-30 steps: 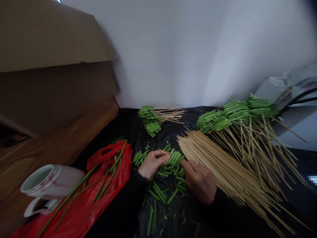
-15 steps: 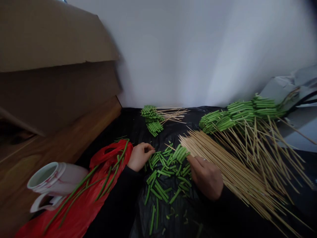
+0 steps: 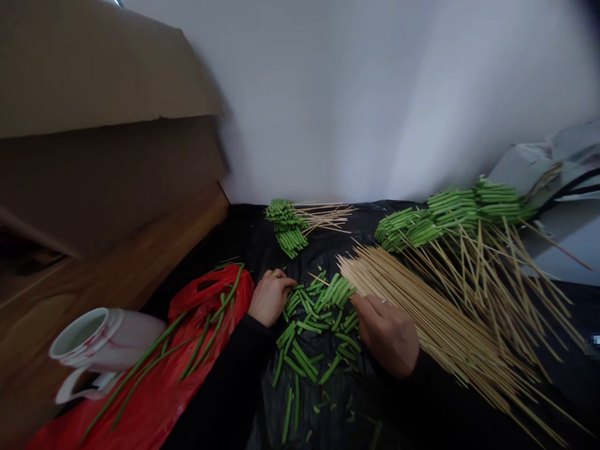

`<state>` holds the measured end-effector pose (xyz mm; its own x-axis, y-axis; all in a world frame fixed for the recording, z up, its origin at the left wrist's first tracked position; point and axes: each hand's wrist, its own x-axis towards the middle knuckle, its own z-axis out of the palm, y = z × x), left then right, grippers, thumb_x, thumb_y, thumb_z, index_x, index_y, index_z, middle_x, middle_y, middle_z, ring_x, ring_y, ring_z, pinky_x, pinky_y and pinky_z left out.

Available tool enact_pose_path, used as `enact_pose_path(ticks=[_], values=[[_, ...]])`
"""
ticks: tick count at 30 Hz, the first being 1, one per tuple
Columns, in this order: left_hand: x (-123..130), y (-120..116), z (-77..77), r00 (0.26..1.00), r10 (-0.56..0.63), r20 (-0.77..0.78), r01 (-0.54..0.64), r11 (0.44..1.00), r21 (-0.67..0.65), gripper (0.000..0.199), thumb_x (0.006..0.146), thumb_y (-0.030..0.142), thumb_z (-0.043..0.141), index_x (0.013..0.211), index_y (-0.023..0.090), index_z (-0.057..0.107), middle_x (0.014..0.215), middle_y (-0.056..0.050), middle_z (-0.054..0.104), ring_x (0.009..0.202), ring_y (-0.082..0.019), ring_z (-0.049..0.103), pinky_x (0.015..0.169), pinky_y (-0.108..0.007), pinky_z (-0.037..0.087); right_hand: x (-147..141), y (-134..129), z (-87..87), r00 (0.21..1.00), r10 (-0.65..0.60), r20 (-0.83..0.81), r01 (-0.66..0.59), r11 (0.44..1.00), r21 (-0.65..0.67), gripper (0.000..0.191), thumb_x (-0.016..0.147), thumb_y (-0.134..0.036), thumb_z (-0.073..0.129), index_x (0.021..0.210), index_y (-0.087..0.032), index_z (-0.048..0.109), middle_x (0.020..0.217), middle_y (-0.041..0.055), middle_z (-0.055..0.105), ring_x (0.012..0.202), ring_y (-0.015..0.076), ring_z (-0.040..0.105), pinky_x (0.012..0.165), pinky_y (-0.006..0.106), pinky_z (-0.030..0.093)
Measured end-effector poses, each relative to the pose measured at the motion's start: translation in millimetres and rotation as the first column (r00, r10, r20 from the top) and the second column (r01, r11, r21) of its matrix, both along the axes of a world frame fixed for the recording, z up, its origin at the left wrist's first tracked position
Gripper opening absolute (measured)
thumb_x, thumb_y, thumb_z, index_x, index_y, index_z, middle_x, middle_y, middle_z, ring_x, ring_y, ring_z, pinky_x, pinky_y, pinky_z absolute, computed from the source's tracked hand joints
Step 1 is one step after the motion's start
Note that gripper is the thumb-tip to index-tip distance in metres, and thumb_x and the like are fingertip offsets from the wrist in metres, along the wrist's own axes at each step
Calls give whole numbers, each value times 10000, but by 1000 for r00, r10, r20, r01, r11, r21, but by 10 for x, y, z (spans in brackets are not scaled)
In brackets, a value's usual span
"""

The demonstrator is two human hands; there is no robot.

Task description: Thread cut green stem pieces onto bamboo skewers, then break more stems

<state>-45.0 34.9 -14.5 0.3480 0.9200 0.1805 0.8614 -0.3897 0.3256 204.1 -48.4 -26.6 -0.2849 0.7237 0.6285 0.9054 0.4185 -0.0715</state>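
Note:
My right hand [image 3: 389,334] is closed around a bamboo skewer [image 3: 319,279]. A row of cut green bean pieces [image 3: 338,291] is threaded on it, and its pointed end sticks out to the left. My left hand [image 3: 272,297] is at the left edge of a loose pile of cut green beans [image 3: 304,359], thumb and fingers pinched together at a green bean piece [image 3: 299,287]. Its fingertips partly hide that piece. The pile lies on black plastic sheeting [image 3: 253,240] between and below both hands.
Bare skewers [image 3: 422,306] lie in a thick bundle at right. Finished bean skewers are stacked at the back centre [image 3: 288,228] and back right [image 3: 454,215]. At left are a red plastic bag [image 3: 154,400] with long beans, a white mug [image 3: 117,337] and a cardboard box [image 3: 107,69].
My left hand has shifted slightly right, its fingertips moving further onto the pile's edge. The skewer in my right hand has moved a little left, its tip showing further out.

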Motion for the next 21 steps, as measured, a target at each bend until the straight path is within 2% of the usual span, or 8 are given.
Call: enact_pose_path(ticks=[10,14,16,18,20,21], values=[[12,-28,51,990,21,-139,-15,999,44,144,821,203,585,907,245,692,1056,-64,624,1024,-252,501,832,-365,383,-13,-7,4,1000,-5,-1,5,1000,1,219,904,-141,453,973,-184,656,669,-1,544,586,133,443,583,306,254],[26,-14,55,993,25,-112,-17,997,72,84,808,227,620,851,236,692,1069,-55,645,1026,-258,516,816,-375,389,-14,-7,8,1000,-4,-4,4,1000,5,214,909,-149,451,967,-183,655,666,1,545,582,134,440,585,307,247],[38,-1,65,1000,19,-5,-18,993,113,84,822,215,601,830,222,685,1034,-55,663,1003,-243,539,831,-369,395,-13,-8,14,1000,2,-9,-2,1000,-2,209,908,-147,452,943,-184,654,667,2,547,586,134,444,589,307,248],[50,13,79,984,20,177,-45,989,141,93,832,216,590,836,203,682,953,-56,684,948,-221,571,855,-361,402,-10,-8,18,1000,2,-16,-2,1000,1,211,908,-142,449,937,-184,654,668,2,545,588,132,446,590,306,249],[65,22,91,909,52,414,-96,992,86,103,819,243,614,851,184,692,872,-54,699,864,-202,601,835,-344,425,-7,-9,16,1000,2,-17,-2,1000,7,218,910,-144,445,960,-184,653,669,3,544,587,133,446,588,308,246],[75,23,94,839,82,538,-107,994,15,126,802,262,638,872,178,701,858,-53,707,832,-196,612,811,-334,440,-5,-10,14,1000,1,-14,-1,1000,9,223,911,-147,443,975,-185,653,671,3,545,587,134,445,586,310,245]])
